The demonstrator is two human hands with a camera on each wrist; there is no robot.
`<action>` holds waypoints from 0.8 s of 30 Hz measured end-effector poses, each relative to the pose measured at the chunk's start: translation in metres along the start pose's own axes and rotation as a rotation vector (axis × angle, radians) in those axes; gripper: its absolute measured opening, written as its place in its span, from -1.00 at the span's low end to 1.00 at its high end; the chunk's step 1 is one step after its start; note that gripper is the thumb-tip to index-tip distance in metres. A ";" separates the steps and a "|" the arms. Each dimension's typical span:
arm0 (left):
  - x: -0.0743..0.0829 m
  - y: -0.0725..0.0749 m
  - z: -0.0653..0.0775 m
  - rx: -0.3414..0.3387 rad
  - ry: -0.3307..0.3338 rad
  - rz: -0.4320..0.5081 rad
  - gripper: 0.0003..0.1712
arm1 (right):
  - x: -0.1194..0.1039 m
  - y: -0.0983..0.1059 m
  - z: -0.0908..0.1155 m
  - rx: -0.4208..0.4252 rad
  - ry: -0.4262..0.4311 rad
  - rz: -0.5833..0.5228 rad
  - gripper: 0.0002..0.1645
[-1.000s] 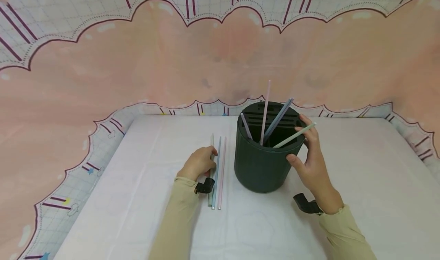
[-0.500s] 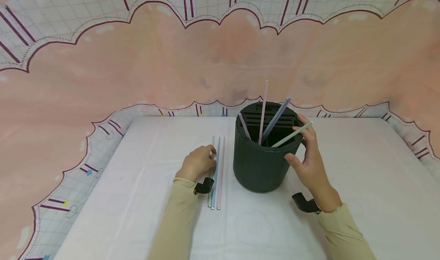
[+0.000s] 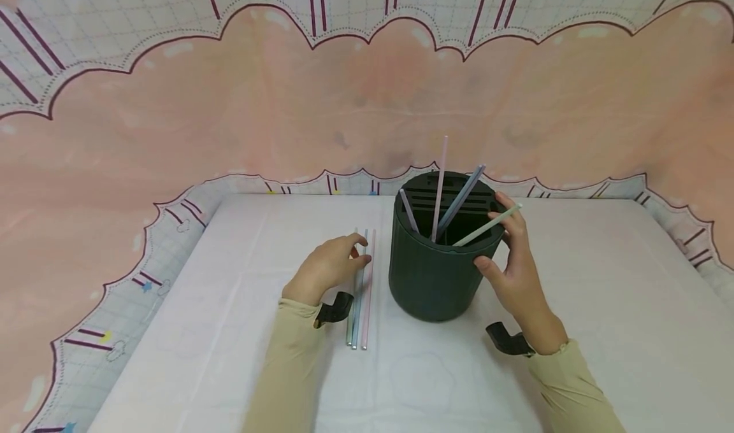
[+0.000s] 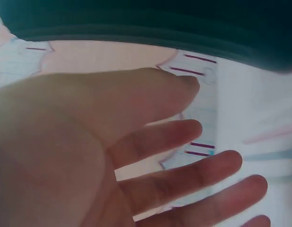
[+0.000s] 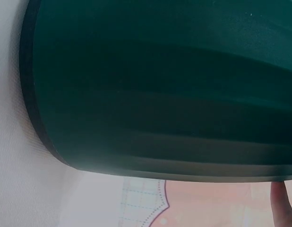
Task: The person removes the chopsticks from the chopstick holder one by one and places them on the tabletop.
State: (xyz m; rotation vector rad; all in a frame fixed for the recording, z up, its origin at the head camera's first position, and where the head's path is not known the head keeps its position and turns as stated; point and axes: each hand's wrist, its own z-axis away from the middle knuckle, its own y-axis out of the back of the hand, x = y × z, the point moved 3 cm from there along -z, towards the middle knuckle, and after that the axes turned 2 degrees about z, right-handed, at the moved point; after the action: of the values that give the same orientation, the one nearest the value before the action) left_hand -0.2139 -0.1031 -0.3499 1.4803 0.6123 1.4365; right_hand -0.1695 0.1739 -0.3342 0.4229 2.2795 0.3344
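Three slim pastel sticks lie side by side on the white table: a green one (image 3: 349, 334), a blue one (image 3: 357, 321) and a pink one (image 3: 369, 299). Just over their upper part hovers my left hand (image 3: 328, 266), fingers spread and holding nothing, as the left wrist view confirms. My right hand (image 3: 520, 283) grips the right side of a round dark green utensil holder (image 3: 432, 286), thumb in front and fingers by the rim. Out of its open compartment lean a lilac stick (image 3: 408, 210), a pink stick (image 3: 440, 188), blue sticks (image 3: 461, 194) and a green stick (image 3: 487, 225).
Long slots (image 3: 453, 194) cut the holder's top behind the compartment. The white table (image 3: 229, 280) reaches left and right of both hands. A peach cloth backdrop (image 3: 287, 114) with a scalloped checked border rises behind it.
My left hand has let go of the green stick it was pinching; its fingers have spread and lifted slightly. The sticks stay on the table. My right hand keeps its grip on the holder.
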 end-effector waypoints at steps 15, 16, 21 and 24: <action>0.079 0.037 0.035 0.559 -0.564 0.262 -0.52 | -0.035 0.006 -0.005 0.021 0.006 -0.021 -0.07; 0.084 0.036 0.036 0.573 -0.609 0.272 -0.52 | -0.035 0.006 -0.005 0.018 0.008 -0.021 -0.07; 0.101 0.022 0.035 0.593 -0.682 0.234 -0.54 | -0.031 0.007 -0.009 0.004 0.031 -0.020 -0.06; 0.103 0.019 0.034 0.616 -0.648 0.256 -0.58 | -0.021 0.006 -0.009 -0.003 0.037 -0.022 -0.07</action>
State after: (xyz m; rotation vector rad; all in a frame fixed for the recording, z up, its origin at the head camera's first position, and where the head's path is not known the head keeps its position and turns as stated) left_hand -0.1670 -0.0317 -0.2799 2.4408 0.4765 0.8721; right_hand -0.1618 0.1704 -0.3120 0.3929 2.3178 0.3376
